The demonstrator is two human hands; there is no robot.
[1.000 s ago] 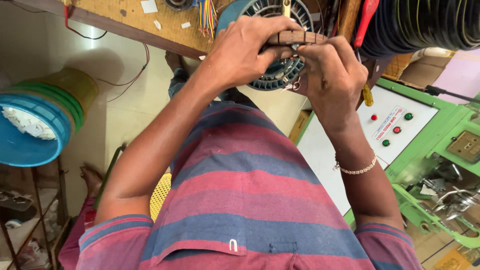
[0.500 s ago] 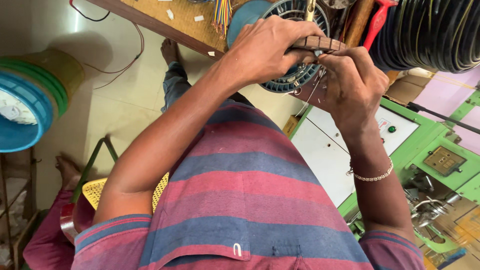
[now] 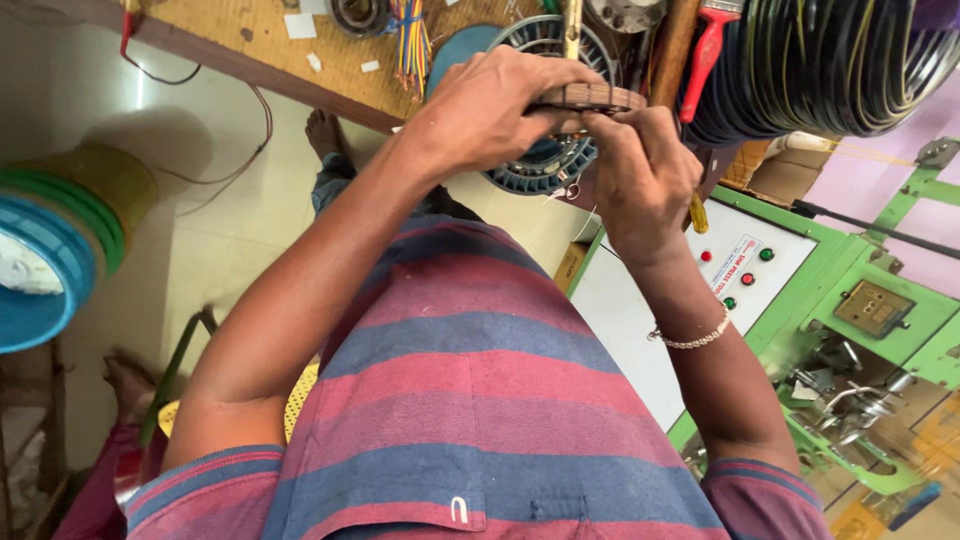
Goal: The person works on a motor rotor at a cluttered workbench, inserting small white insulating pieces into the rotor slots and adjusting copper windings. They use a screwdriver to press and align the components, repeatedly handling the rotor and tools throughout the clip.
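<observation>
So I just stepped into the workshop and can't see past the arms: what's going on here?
A person in a striped shirt holds a flat bundle of brown copper wire up in both hands. The left hand grips it from above, the right hand pinches it from below. Behind it sits a round slotted metal core on a wooden bench. A green machine with a white button panel stands to the right.

One head-worn camera looks steeply down, close over the hands (image 3: 560, 130).
</observation>
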